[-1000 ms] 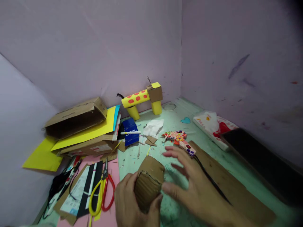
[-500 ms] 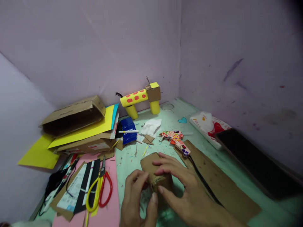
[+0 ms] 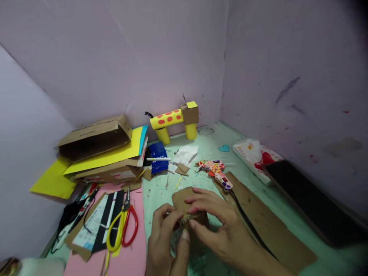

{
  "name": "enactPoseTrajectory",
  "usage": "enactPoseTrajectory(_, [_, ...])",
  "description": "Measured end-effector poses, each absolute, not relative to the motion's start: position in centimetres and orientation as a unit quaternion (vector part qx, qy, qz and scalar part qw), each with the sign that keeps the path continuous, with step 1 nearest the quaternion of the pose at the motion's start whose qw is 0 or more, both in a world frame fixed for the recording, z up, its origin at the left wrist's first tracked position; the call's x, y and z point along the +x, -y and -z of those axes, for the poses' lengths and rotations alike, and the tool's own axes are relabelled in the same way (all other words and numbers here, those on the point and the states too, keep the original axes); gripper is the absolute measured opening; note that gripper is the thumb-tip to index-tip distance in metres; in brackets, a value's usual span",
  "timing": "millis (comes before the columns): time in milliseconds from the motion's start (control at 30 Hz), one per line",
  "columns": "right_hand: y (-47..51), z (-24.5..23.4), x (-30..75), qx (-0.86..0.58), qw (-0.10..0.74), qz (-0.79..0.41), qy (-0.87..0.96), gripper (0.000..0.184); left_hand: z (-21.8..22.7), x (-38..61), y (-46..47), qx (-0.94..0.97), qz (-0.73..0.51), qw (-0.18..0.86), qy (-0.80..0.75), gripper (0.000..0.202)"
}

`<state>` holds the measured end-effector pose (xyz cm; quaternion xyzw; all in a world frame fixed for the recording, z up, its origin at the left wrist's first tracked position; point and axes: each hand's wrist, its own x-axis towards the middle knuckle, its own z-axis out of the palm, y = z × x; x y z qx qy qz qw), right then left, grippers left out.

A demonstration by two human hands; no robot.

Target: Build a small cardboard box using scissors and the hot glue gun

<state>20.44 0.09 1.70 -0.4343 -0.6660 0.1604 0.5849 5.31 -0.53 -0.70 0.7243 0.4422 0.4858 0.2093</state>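
Low in the middle, both hands grip a brown cardboard piece (image 3: 184,197). Its upper part stands like a bent panel, and a rough, torn-looking seam runs across it between my fingertips. My left hand (image 3: 168,239) pinches the seam's left end with thumb and forefinger. From the right, my right hand (image 3: 217,220) presses its fingers on the panel, the thumb just below near the seam. The cardboard's lower part is dim and partly hidden by my hands. A flower-patterned glue gun (image 3: 212,167) lies beyond my right hand, its black cord (image 3: 250,222) trailing toward me.
Red-and-yellow scissors (image 3: 125,218) lie on pink paper (image 3: 136,245) at left. Behind are a stacked open box (image 3: 94,132) and a spotted yellow paper animal (image 3: 166,119). Flat cardboard (image 3: 270,222), a tissue pack (image 3: 244,147) and a dark slab-like object (image 3: 313,203) occupy the right.
The camera view has shifted slightly, so the background sits a little farther right. My right thumb has moved up toward the seam; both hands keep hold of the cardboard.
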Motion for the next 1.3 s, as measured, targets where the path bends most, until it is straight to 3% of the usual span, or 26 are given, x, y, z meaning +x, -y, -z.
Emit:
enactPoseTrajectory(667, [-0.1,-2.2,21.0,-0.432,0.566,-0.185,0.677,0.018,1.0,4.6,0.6,0.749,-0.470,0.191,-0.427,0.028])
enactPoseTrajectory(900, [-0.3,-1.1,22.1,-0.466,0.581,-0.318,0.587,0.010,1.4,4.1,-0.2,0.627,-0.492,0.313,-0.517,0.047])
enactPoseTrajectory(1067, [-0.7,-0.2,23.8,-0.441,0.569,-0.434,0.541,0.004,2.4,3.3,-2.3,0.493,-0.464,0.480,-0.558,0.065])
enactPoseTrajectory(1300, [-0.8,-0.5,24.3,-0.388,0.561,-0.588,0.435,0.020,0.6,3.8,-2.6,0.456,-0.469,0.587,-0.477,0.045])
